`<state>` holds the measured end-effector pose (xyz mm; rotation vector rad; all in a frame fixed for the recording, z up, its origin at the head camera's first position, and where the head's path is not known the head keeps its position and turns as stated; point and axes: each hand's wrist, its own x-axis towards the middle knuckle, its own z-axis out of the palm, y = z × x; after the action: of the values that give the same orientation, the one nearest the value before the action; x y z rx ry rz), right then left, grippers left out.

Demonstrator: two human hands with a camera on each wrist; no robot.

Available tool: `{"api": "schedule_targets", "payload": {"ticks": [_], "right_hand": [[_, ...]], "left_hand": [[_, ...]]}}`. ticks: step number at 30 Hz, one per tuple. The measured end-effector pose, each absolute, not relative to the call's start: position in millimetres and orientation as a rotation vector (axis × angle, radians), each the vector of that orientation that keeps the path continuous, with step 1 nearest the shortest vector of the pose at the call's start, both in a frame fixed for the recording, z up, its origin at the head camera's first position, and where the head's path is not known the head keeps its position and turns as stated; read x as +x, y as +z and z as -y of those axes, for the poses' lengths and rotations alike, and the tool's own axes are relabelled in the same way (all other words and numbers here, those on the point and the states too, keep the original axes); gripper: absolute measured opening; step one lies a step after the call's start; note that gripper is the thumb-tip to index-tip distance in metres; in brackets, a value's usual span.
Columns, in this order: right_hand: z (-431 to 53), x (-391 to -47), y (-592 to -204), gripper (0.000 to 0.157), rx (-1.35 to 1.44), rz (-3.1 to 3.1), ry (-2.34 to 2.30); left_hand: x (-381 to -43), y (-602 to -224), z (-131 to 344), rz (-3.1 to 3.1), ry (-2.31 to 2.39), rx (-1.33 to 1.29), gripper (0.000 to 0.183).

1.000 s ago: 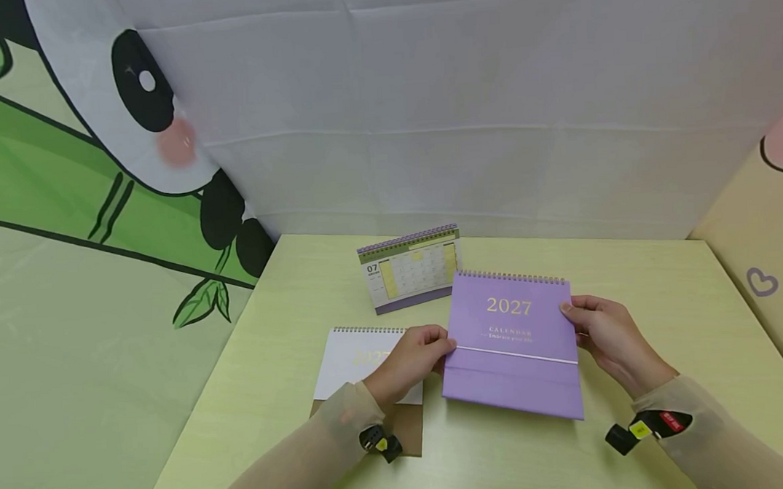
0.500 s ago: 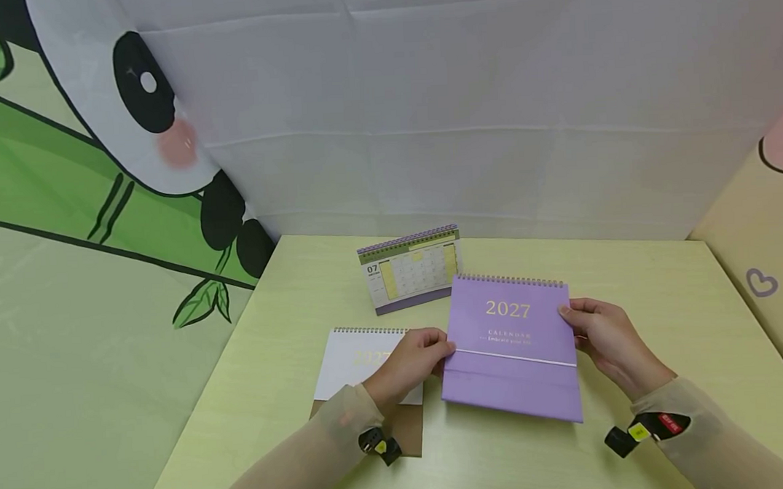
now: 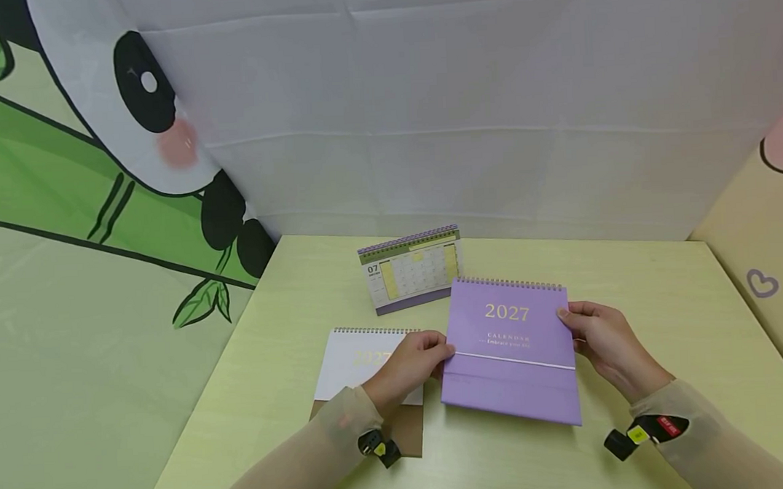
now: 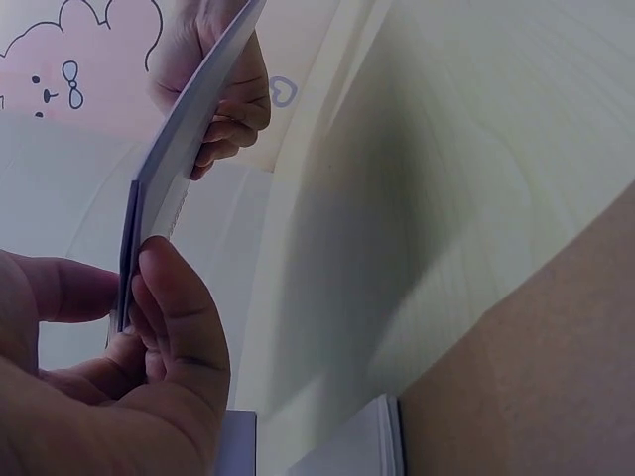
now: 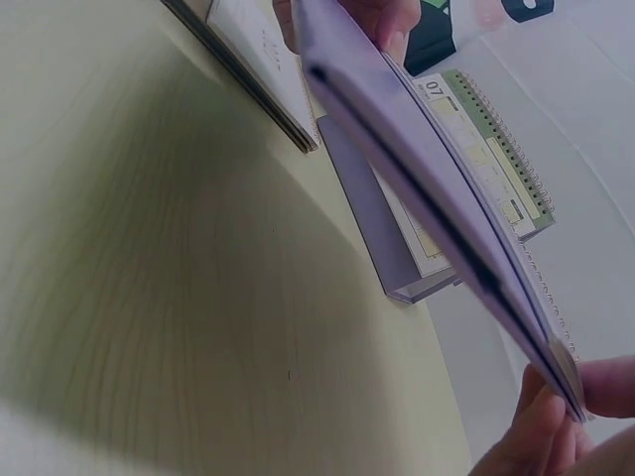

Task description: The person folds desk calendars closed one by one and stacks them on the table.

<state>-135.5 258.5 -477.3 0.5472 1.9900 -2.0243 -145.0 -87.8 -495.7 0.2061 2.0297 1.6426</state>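
A purple 2027 desk calendar (image 3: 511,385), spiral bound along its top, is held up between both hands, its cover facing me. My left hand (image 3: 410,368) pinches its left edge, thumb in front and fingers behind. On the opposite edge, higher up, my right hand (image 3: 609,344) grips it the same way. In the wrist views the folded calendar (image 5: 437,198) appears nearly edge-on, raised above the table. Beneath my left forearm lies a white and brown 2027 calendar (image 3: 344,363), partly covered by that hand and arm.
Behind the purple calendar stands another desk calendar (image 3: 412,269), opened as a tent to a month page marked 07. The pale wooden table (image 3: 655,277) ends at a white cloth backdrop (image 3: 458,125). A panda-print cloth (image 3: 100,177) hangs at the left.
The purple calendar has sunk slightly down and a touch to the left, with the right hand moving along with it. Both grips stay the same.
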Motion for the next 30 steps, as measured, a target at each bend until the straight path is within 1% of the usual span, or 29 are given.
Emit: {"api": "schedule_targets", "payload": {"ticks": [5, 15, 30], "right_hand": [[-258.3, -135.6, -478.6, 0.016, 0.546, -1.991, -2.022], [-257.8, -135.3, -480.6, 0.009, 0.552, -1.981, -2.028], [-256.9, -135.4, -484.7, 0.01, 0.568, -1.971, -2.024]], "left_hand": [[-145.0, -496.2, 88.0, -2.03, 1.643, 0.207, 0.024], [-144.7, -497.4, 88.1, -2.049, 1.629, 0.21, 0.026], [-143.9, -499.5, 88.5, -2.052, 1.613, 0.187, 0.025]]}}
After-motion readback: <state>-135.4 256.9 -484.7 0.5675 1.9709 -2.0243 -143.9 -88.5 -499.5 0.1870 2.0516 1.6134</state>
